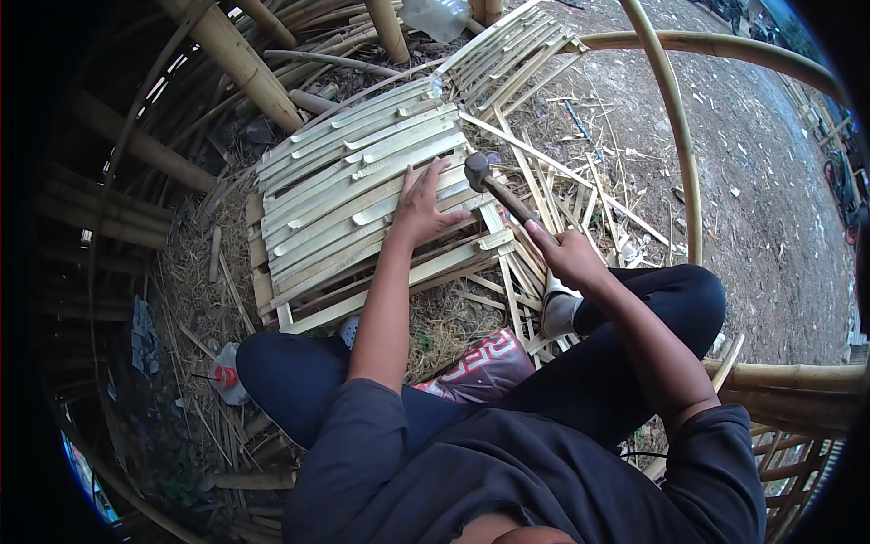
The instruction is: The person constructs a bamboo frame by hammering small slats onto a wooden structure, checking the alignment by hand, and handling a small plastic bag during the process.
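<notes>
A panel of split bamboo slats [313, 207] lies in front of me, its slats side by side across the frame beneath. My left hand [420, 210] is laid over the slats near the panel's right end, fingers spread. My right hand [573, 258] is wrapped round the wooden handle of a hammer [509, 199]. The hammer's dark head is over the panel's right edge, close to my left fingertips; whether it touches a slat I cannot tell. No nail can be made out.
A second slatted panel [512, 54] lies beyond the first. Loose bamboo strips [594, 195] litter the ground at right. Thick bamboo poles [240, 68] stand at the left, and a curved pole [675, 118] rises at right. A plastic bag with a red cap [227, 374] sits by my left knee.
</notes>
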`<action>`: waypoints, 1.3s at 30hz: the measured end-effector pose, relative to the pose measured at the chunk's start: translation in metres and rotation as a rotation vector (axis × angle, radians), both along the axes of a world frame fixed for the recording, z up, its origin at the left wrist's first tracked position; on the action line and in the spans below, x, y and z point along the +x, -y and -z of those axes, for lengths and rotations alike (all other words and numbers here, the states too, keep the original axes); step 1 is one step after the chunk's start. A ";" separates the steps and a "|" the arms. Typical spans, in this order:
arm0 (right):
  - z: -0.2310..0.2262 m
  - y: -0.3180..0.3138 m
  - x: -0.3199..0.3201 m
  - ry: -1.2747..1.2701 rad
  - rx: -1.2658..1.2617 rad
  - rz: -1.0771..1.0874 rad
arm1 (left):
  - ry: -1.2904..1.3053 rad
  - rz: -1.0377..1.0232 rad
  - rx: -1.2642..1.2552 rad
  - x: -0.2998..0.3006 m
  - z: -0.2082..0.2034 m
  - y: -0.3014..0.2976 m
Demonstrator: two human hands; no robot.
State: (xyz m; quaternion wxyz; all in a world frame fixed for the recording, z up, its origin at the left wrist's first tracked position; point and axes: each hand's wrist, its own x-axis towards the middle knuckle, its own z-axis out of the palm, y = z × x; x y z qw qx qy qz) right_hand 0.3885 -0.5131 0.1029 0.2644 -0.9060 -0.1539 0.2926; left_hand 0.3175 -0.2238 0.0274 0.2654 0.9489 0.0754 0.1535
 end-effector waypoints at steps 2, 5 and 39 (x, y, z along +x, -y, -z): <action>-0.012 0.001 -0.003 -0.042 0.066 0.006 | -0.021 0.013 0.031 0.003 -0.003 -0.003; 0.003 0.007 0.003 -0.087 0.133 0.049 | -0.012 0.033 0.079 0.008 0.005 -0.001; 0.019 0.006 -0.001 -0.117 0.079 0.109 | -0.073 0.073 0.118 0.005 0.008 -0.006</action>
